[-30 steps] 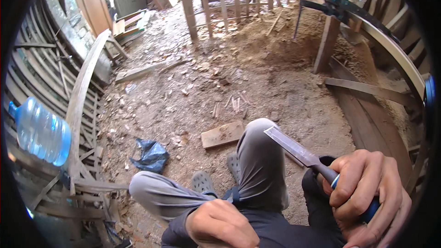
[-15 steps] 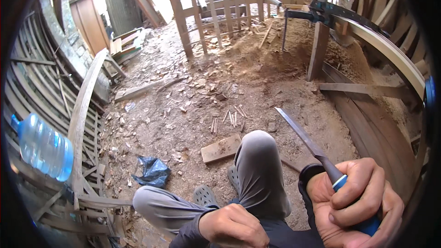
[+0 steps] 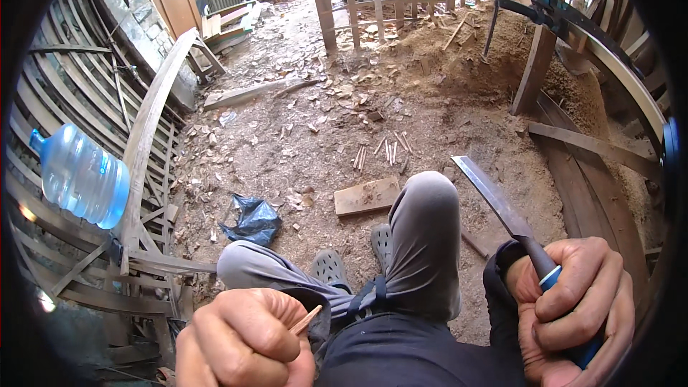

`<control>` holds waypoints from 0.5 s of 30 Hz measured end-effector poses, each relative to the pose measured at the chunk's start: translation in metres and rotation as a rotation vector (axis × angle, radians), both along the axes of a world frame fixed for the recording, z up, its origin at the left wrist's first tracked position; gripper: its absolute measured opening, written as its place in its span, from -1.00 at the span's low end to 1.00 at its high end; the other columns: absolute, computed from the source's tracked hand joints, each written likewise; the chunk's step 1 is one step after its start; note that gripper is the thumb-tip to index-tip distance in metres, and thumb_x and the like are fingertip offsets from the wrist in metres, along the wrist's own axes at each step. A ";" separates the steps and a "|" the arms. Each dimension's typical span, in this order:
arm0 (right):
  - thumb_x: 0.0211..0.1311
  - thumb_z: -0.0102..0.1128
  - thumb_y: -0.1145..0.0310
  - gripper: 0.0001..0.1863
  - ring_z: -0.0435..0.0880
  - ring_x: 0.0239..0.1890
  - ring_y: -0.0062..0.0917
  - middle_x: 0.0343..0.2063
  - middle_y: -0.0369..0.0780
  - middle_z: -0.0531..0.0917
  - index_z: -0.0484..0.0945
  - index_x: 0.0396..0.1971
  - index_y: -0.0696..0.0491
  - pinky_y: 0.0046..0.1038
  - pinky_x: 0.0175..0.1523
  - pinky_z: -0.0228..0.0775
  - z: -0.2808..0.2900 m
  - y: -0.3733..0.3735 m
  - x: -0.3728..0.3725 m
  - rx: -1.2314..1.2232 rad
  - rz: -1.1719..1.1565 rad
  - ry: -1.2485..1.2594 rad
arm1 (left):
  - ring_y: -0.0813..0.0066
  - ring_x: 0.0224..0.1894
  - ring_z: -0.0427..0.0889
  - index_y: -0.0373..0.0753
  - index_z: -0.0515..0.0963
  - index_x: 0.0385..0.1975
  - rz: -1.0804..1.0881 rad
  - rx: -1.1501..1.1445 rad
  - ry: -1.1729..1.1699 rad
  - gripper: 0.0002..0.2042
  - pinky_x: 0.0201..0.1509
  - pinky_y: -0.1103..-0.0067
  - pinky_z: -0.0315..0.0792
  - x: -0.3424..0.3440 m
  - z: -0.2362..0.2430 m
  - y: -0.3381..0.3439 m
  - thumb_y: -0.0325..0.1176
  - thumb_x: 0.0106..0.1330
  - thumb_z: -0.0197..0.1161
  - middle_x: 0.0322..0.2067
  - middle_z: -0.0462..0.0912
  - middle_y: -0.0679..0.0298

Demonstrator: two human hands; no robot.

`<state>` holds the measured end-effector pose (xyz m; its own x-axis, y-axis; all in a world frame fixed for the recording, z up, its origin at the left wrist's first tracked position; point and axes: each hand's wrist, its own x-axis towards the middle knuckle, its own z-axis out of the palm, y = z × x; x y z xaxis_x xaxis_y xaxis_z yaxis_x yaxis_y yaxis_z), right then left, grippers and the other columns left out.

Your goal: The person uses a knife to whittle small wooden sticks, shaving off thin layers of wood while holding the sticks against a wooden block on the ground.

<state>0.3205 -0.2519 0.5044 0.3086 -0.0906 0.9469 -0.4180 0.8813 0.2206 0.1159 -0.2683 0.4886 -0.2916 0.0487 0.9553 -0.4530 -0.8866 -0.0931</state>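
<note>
In the lower right my right hand point(image 3: 580, 301) is wrapped around the blue handle of a chisel point(image 3: 498, 201). Its long flat steel blade points up and to the left, past my knee. My left hand point(image 3: 247, 340) is closed in a fist at the lower left, gripping a small wooden stick point(image 3: 307, 320); one pale end pokes out by the thumb, the rest is hidden in the fingers. Several thin wooden sticks point(image 3: 390, 152) lie in small groups on the ground ahead. Between them and my feet rests a short wooden block point(image 3: 367, 196).
Shavings and leaves cover the ground point(image 3: 279, 140). A crumpled dark plastic bag point(image 3: 252, 221) lies left of my feet. Far left are a large blue water bottle point(image 3: 84, 176) and a slatted wooden frame point(image 3: 147, 118). A wooden beam point(image 3: 588, 150) and a post with a clamp-like metal tool point(image 3: 548, 11) stand right.
My left hand has moved left from my lap and turned, and the stick's end now shows in it. My right hand still holds the chisel. The view has tilted down and shifted left.
</note>
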 end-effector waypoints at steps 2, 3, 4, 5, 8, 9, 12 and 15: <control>0.04 0.45 0.62 -0.75 0.20 -0.85 -0.94 -0.84 -0.54 0.39 0.58 -0.57 -0.07 -0.84 -0.70 -0.09 -0.008 0.004 0.000 -0.023 0.013 0.008 | 0.75 -0.85 0.22 -0.10 0.00 -0.85 0.084 -0.047 -0.056 -0.36 -0.78 0.75 0.09 -0.001 0.000 -0.005 -0.92 -0.22 0.38 -0.81 0.27 0.45; 0.04 0.45 0.62 -0.74 0.20 -0.85 -0.94 -0.84 -0.54 0.38 0.58 -0.58 -0.08 -0.84 -0.70 -0.09 -0.010 0.000 0.000 -0.040 0.005 0.010 | 0.77 -0.83 0.22 -0.08 0.05 -0.87 0.143 -0.087 -0.121 -0.37 -0.78 0.76 0.06 -0.002 0.001 -0.009 -0.88 -0.22 0.43 -0.79 0.27 0.49; 0.05 0.45 0.62 -0.74 0.20 -0.85 -0.95 -0.85 -0.54 0.38 0.58 -0.58 -0.08 -0.84 -0.69 -0.09 -0.012 -0.001 0.000 -0.052 -0.009 0.007 | 0.79 -0.81 0.23 -0.06 0.09 -0.90 0.201 -0.127 -0.186 -0.37 -0.77 0.77 0.04 -0.002 0.001 -0.012 -0.83 -0.22 0.49 -0.77 0.27 0.52; 0.05 0.45 0.61 -0.74 0.20 -0.84 -0.95 -0.85 -0.54 0.37 0.58 -0.58 -0.08 -0.84 -0.69 -0.09 -0.013 0.000 0.000 -0.060 -0.014 0.007 | 0.81 -0.78 0.24 -0.05 0.13 -0.92 0.261 -0.167 -0.249 -0.38 -0.76 0.78 0.02 -0.004 0.000 -0.014 -0.79 -0.22 0.54 -0.75 0.28 0.55; 0.06 0.46 0.60 -0.74 0.19 -0.84 -0.96 -0.85 -0.55 0.35 0.58 -0.60 -0.10 -0.83 -0.68 -0.09 -0.017 0.003 0.000 -0.059 -0.034 0.040 | 0.81 -0.81 0.21 -0.06 0.17 -0.92 0.366 -0.209 -0.271 -0.40 -0.77 0.75 0.00 -0.004 -0.009 -0.025 -0.70 -0.24 0.61 -0.81 0.22 0.56; 0.06 0.46 0.59 -0.74 0.19 -0.84 -0.96 -0.86 -0.55 0.34 0.58 -0.60 -0.10 -0.83 -0.68 -0.09 -0.020 0.001 -0.001 -0.073 -0.027 0.051 | 0.79 -0.84 0.18 -0.08 0.19 -0.93 0.365 -0.267 -0.259 -0.41 -0.78 0.73 -0.02 -0.004 -0.011 -0.029 -0.70 -0.25 0.62 -0.84 0.21 0.56; 0.07 0.45 0.60 -0.77 0.20 -0.85 -0.94 -0.86 -0.54 0.35 0.59 -0.50 -0.07 -0.83 -0.71 -0.08 -0.033 -0.028 0.036 -0.153 -0.112 -0.088 | 0.76 -0.81 0.16 -0.23 0.40 -0.68 0.048 -0.195 -0.102 -0.68 -0.79 0.77 0.06 0.008 -0.017 -0.020 -0.67 0.00 0.48 -0.62 0.45 0.47; 0.10 0.45 0.56 -0.81 0.23 -0.85 -0.89 -0.80 -0.48 0.42 0.60 -0.42 -0.04 -0.80 -0.74 -0.03 -0.036 -0.007 0.020 -0.168 -0.004 -0.152 | 0.72 -0.65 0.15 0.03 0.51 0.16 0.060 -0.206 0.265 -0.59 -0.64 0.73 0.04 -0.013 -0.030 -0.022 -0.44 0.32 0.35 -0.22 0.67 0.49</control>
